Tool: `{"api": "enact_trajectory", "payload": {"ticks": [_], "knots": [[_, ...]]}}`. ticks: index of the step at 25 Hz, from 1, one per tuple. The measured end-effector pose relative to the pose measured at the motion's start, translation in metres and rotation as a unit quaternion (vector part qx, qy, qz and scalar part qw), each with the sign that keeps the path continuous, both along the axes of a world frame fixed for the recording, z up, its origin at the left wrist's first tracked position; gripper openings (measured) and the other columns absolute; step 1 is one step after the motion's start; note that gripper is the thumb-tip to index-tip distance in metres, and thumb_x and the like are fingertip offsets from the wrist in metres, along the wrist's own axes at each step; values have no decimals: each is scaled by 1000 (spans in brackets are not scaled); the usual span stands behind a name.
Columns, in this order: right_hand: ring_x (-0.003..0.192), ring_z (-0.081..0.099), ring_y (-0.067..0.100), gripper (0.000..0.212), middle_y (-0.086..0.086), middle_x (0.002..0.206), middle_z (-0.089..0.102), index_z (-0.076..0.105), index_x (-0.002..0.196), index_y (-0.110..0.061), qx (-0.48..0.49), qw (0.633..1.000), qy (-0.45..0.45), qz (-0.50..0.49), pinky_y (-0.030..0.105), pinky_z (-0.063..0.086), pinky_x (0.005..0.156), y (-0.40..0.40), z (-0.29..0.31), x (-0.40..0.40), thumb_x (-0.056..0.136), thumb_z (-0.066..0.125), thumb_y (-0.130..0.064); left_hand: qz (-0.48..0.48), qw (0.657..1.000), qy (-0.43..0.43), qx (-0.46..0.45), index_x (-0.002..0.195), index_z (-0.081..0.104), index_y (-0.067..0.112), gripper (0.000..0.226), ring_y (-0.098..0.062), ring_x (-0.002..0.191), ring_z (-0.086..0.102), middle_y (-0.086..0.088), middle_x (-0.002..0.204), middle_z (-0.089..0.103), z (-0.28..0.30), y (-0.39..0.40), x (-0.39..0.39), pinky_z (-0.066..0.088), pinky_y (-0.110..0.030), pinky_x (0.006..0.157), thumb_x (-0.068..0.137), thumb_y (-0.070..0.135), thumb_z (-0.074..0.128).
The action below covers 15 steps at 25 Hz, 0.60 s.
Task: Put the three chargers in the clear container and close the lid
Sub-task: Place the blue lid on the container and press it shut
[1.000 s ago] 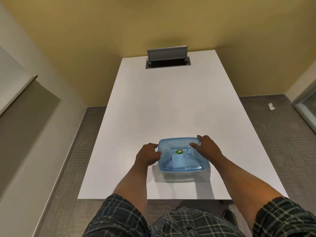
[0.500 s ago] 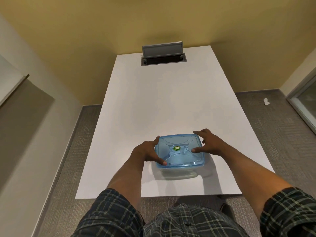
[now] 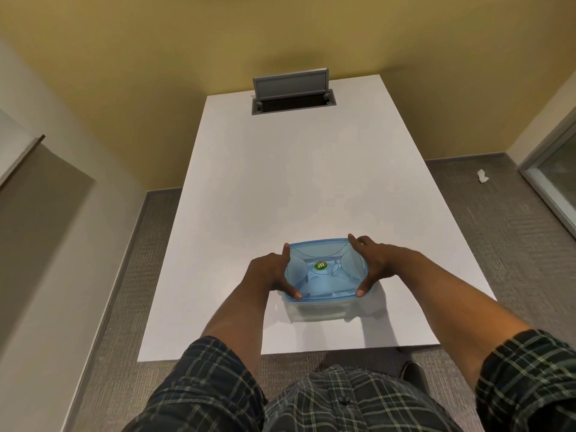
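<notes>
Lid (image 3: 324, 269) on container (image 3: 324, 313), near table (image 3: 296, 182) edge | left hand (image 3: 268, 274), right hand (image 3: 374, 263) spread, thumbs and forefingers pressing its corners, likely to snap it sealed | chargers not visible

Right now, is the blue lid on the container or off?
On. The blue lid sits flat over the clear container, left hand and right hand at its edges. Fully latched: cannot tell.

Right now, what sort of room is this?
Probably a small office meeting room: a long white table with a flip-up power and cable hatch at its far end, standing on grey carpet.
</notes>
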State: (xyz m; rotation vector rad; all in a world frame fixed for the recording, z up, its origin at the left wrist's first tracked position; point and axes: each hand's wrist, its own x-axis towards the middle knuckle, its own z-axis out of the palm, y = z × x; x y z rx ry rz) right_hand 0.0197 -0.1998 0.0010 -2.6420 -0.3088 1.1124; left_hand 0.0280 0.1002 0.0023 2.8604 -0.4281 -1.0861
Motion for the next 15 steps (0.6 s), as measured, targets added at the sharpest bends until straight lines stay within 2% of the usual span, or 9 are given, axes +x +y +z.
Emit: {"api": "enact_trajectory", "payload": {"ticks": [5,10,15], "knots": [[145,33,31,165,4,166,3,-28,153,-18,-72,996,-2,42,46,37,113,12,10,4,49,90,-65,-37,998,-33,49,162,-7,13,149,-29,122,61,-10,135,61,3,-6,2,51,-39,95,59,78,78],[143,37,30,165,5,167,3,-29,153,-14,-108,993,-10,56,45,38,112,16,14,3,50,89,-67,-34,997,-41,51,162,-9,16,146,-31,117,62,-11,129,63,1,-3,-3,48,-38,90,62,78,77],[141,40,34,168,14,164,10,-30,150,-2,-157,986,-12,59,43,41,111,35,22,6,50,92,-62,-35,997,-35,60,162,-11,13,146,-32,117,63,-12,128,64,2,-7,-3,49,-39,92,64,76,77]]}}
